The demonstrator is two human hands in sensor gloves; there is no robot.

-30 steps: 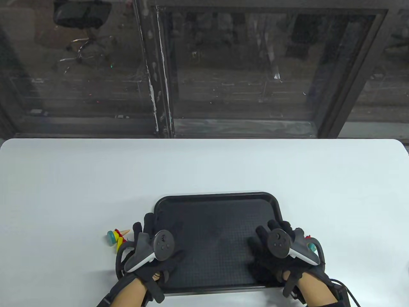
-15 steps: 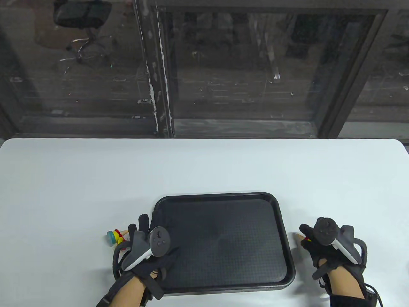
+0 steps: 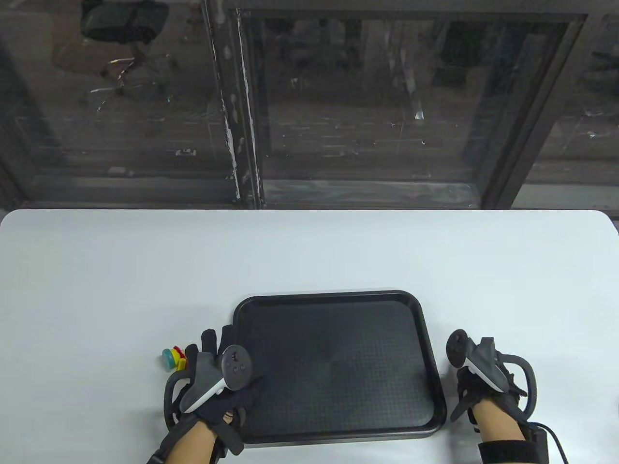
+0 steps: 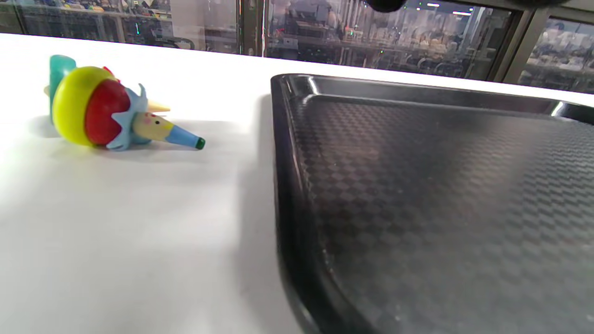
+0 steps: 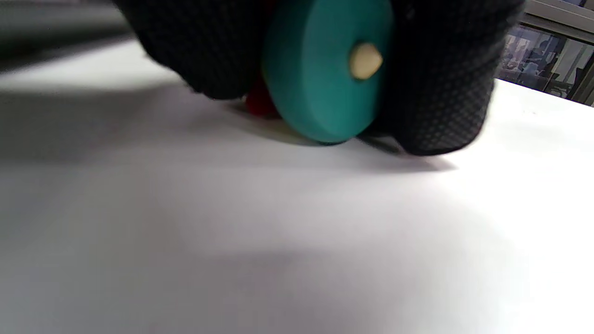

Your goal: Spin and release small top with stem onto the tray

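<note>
In the right wrist view a small top with a teal disc (image 5: 325, 83) and a pale wooden tip lies on its side, low against the white table. My right hand's gloved fingers (image 5: 441, 93) pinch it from both sides. From above, my right hand (image 3: 471, 382) is just right of the black tray (image 3: 329, 294) and hides the top. My left hand (image 3: 213, 348) lies flat with straight fingers over the tray's left rim and holds nothing.
Two more colourful tops lie on the table left of the tray: a yellow, red and blue one with a blue stem (image 4: 102, 109) and a teal one behind it (image 4: 60, 69), both beside my left hand (image 3: 171, 358). A window frame stands behind the table's far edge.
My right hand went from over the tray's right side to the table beside it, and the top's wooden tip is now hidden from above. My left hand slid slightly left.
</note>
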